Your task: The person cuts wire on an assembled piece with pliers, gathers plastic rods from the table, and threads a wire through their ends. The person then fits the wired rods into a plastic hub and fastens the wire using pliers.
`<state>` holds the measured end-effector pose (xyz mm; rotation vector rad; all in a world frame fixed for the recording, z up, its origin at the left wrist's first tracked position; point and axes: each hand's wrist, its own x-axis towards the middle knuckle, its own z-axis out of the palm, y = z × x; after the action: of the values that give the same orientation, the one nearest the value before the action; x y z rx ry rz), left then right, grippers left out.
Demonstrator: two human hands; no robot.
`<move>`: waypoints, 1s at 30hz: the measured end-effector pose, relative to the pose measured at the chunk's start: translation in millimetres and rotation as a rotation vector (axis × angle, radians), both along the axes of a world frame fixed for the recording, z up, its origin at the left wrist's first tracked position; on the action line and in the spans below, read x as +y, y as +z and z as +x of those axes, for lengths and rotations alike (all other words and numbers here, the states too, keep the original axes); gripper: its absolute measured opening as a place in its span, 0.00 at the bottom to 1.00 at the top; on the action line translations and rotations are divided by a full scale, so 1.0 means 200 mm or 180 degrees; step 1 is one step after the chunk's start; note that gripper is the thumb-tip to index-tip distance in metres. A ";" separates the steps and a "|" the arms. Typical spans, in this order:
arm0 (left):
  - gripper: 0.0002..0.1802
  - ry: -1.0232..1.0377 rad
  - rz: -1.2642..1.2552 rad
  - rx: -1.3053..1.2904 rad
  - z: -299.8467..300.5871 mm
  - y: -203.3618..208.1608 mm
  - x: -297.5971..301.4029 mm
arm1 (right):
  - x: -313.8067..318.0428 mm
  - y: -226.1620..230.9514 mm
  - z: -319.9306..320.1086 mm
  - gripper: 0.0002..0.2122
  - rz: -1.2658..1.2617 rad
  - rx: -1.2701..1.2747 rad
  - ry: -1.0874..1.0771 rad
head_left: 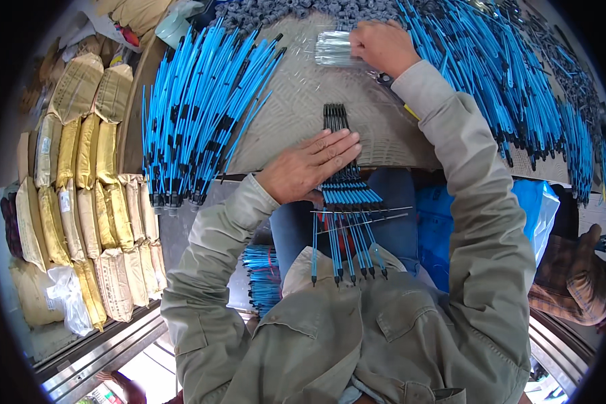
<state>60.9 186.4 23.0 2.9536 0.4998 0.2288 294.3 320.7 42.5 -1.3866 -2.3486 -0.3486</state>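
Observation:
My left hand (312,160) lies flat, its fingers stretched out, across a row of thin blue rods with black ends (351,195) at the table's near edge. The rods' black tips (334,116) stick out beyond my fingers, and their other ends fan toward my lap. Two thin metal wires (390,217) run crosswise over the rods. Farther off, my right hand (387,48) is closed, fingers curled at the right end of a stack of thin silvery wires (332,48). Its fingertips are partly hidden. Just below that hand lies a small dark metal tool (382,78).
Large heaps of blue rods cover the table's left (198,108) and right (485,74). Small grey parts (303,8) are piled along the far edge. Filled sacks (87,155) are stacked at left. A blue plastic bag (434,215) hangs beside my right leg.

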 end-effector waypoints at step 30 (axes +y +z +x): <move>0.54 -0.0128 -0.0306 -0.0087 0.02 0.01 0.02 | -0.56 -0.14 0.00 0.07 -0.0158 0.0446 0.0233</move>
<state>64.0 189.9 25.9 2.8600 0.4349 0.2337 293.3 209.5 15.2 -1.2988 -2.2997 -0.1676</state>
